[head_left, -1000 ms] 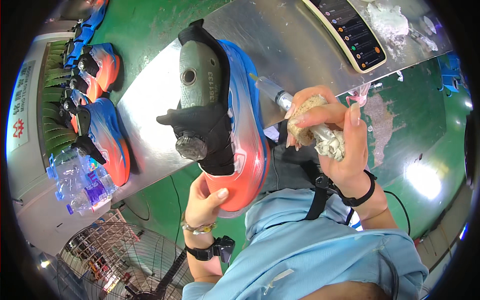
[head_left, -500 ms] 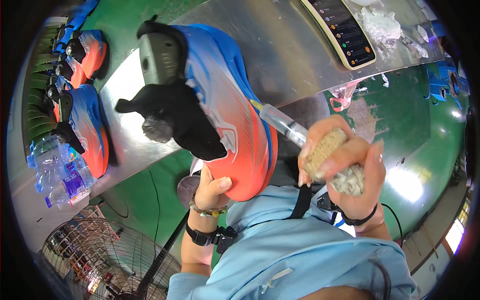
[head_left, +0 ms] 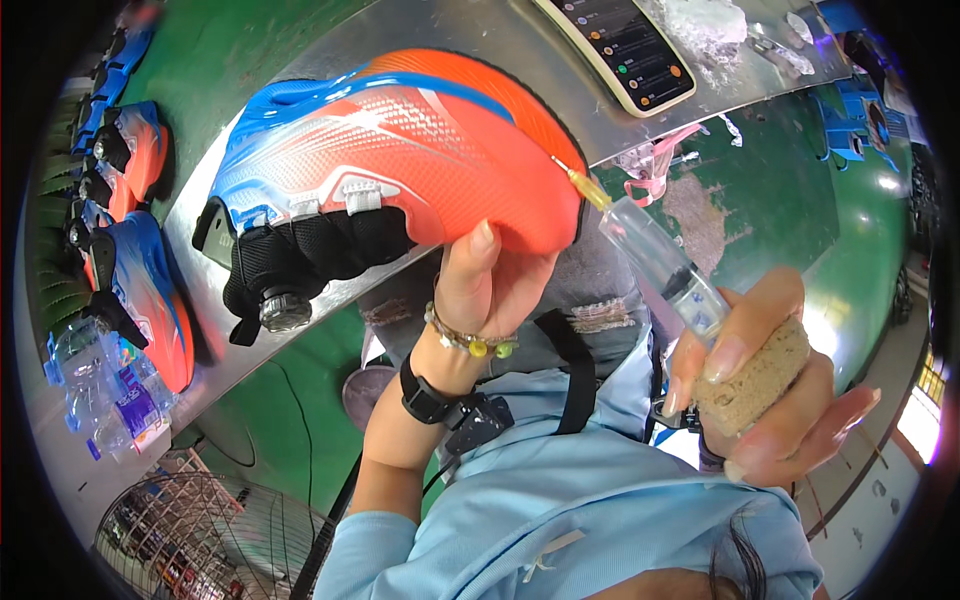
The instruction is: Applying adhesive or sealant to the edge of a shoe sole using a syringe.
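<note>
My left hand [head_left: 495,285] grips the toe end of a sports shoe [head_left: 450,165], its thumb on the coral upper. The shoe is tilted on its side over the metal table, its orange sole edge facing away from me. A black tongue and a round dial [head_left: 285,310] show on its near side. In my right hand [head_left: 770,390] are a clear plastic syringe [head_left: 650,255] and a tan crumbly block [head_left: 755,375]. The syringe's thin needle, on a yellow hub [head_left: 590,190], reaches the line between sole and upper near the toe. Whether its tip touches is hard to tell.
The metal table [head_left: 530,60] carries a phone [head_left: 630,50] and crumpled clear film [head_left: 705,30]. Similar shoes [head_left: 150,290] line a green rack at the left, beside plastic bottles [head_left: 95,380]. A wire-caged fan [head_left: 210,540] stands at lower left.
My left hand has turned the shoe onto its side, swinging its toe to the right. My right hand has moved right and down with the syringe and block; the needle is now by the toe.
</note>
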### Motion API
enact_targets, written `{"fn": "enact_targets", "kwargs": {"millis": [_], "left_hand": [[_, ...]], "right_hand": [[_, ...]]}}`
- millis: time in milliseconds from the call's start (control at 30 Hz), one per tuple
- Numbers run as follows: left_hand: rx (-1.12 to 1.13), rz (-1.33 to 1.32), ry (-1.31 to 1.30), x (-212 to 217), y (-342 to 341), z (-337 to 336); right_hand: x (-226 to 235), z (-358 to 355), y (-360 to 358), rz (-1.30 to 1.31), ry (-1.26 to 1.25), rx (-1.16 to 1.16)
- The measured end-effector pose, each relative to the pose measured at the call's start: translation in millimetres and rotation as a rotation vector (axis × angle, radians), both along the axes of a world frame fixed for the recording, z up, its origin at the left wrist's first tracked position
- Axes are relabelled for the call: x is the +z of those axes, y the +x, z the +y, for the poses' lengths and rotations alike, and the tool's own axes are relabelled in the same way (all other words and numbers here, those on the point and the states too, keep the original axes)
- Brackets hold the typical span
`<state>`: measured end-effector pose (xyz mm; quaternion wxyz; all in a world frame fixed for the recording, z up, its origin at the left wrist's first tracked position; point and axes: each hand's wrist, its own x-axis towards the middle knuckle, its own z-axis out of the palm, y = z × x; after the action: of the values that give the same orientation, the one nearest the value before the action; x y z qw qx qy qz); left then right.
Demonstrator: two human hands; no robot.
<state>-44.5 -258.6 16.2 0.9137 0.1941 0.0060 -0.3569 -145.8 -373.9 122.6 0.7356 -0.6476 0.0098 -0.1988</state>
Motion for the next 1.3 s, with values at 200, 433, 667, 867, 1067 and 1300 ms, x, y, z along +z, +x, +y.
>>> {"fn": "enact_targets", "kwargs": {"millis": [200,433,667,867,1067,1300], "left_hand": [[0.021,0.007,-0.147,-12,16,-17],[0.152,0.034,-0.209,2,27,-38],[0.257,0.219,0.062,54,30,-39],[0.136,0.305,0.243,72,37,-28],[0.105,0.318,0.265,76,36,-27],[0.130,0.300,0.309,77,35,-28]], "right_hand": [[-12,1,5,-0.170,-0.170,-0.015],[-12,5,8,-0.099,-0.285,-0.031],[-27,3,20,-0.302,-0.317,-0.059],[-42,8,21,-0.410,-0.301,-0.063],[-47,10,16,-0.416,-0.264,-0.085],[-56,5,12,-0.429,-0.287,-0.042]]}}
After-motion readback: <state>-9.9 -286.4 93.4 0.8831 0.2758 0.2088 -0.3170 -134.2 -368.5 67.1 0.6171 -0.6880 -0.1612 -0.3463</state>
